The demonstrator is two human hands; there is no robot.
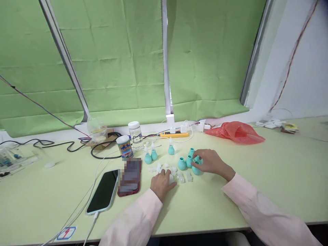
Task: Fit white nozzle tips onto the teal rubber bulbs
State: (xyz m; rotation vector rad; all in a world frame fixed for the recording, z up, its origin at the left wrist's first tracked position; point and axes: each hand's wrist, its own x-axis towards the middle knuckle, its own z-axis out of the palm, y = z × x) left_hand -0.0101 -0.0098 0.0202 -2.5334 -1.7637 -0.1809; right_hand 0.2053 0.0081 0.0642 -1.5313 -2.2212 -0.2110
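My left hand (161,184) rests low over a small pile of translucent plastic pieces (166,167), thumb apart from the fingers. Its fingertips touch the pile, and nothing shows firmly held. Two more clear plastic pieces (189,176) lie to its right. My right hand (210,161) is among several teal rubber bulbs (181,164) with open necks, its thumb and fingers curled around one bulb (197,159), which they partly hide. Behind the pile, two teal bulbs fitted with clear pointed tips (148,158) stand upright together. A third tipped bulb (171,148) stands farther right.
Two phones lie at left, one with a black screen (104,191), one in a red case (130,177). A printed can (125,147), a white-lidded jar (135,132), a yellow power strip (174,135) and a red plastic bag (234,132) line the back. Cables cross the left side.
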